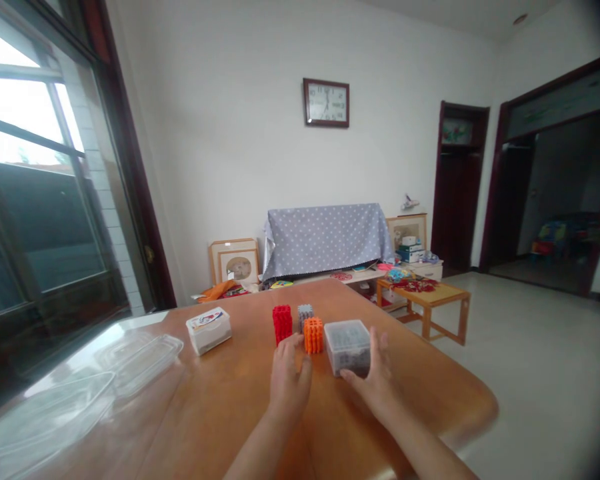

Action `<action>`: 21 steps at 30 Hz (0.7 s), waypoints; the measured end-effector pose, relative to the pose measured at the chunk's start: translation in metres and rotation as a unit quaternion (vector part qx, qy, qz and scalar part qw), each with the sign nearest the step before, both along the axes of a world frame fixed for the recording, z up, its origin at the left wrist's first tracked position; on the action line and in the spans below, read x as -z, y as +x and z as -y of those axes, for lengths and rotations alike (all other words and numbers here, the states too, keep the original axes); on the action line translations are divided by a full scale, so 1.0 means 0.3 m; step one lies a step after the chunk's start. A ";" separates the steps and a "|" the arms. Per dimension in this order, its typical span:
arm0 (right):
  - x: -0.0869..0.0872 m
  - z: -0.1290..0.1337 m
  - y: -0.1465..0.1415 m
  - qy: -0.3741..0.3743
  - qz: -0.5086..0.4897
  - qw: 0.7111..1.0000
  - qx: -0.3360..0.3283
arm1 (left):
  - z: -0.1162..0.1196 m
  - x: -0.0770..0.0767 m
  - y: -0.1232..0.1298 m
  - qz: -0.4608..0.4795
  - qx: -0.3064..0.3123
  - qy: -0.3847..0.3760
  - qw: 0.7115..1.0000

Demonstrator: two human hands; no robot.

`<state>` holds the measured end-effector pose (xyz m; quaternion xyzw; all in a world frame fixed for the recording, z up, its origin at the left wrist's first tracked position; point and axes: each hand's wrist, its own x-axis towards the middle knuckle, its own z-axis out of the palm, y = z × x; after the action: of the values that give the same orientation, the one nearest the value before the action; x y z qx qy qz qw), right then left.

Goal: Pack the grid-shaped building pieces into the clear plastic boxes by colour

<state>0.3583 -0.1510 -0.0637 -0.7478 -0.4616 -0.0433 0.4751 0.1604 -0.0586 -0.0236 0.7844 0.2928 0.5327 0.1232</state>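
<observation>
On the wooden table stand a red block stack [283, 324], a grey block stack [305, 315] and an orange block stack [313, 335], close together. My left hand [290, 373] is just in front of the red and orange stacks, thumb and fingers apart, with nothing visible between them. To the right of the stacks sits a clear lidded box [349, 343] with dark contents. My right hand [377, 377] is at that box's right side and front corner, its thumb and fingers spread around the corner.
A white box with a label [209, 330] stands left of the stacks. Clear plastic containers [147, 363] lie at the table's left. The wooden table [230, 407] has a rounded right corner. Beyond it stands a small wooden table [430, 295] with red items.
</observation>
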 end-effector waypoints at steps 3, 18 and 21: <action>-0.006 -0.032 -0.022 -0.011 0.011 1.000 0.005 | -0.038 0.014 -0.104 -0.001 -0.034 -0.006 0.999; -0.001 -0.165 0.025 -0.066 0.009 0.994 0.081 | -0.144 0.087 -0.227 0.062 -0.112 -0.088 0.988; -0.013 -0.208 0.057 -0.089 0.005 0.992 0.091 | -0.152 0.082 -0.228 0.065 -0.114 -0.116 0.985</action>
<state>0.3754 -0.0886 -0.0598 -0.8258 -0.3961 -0.0493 0.3984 0.0921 -0.0131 -0.0482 0.6903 0.4315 0.5552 0.1705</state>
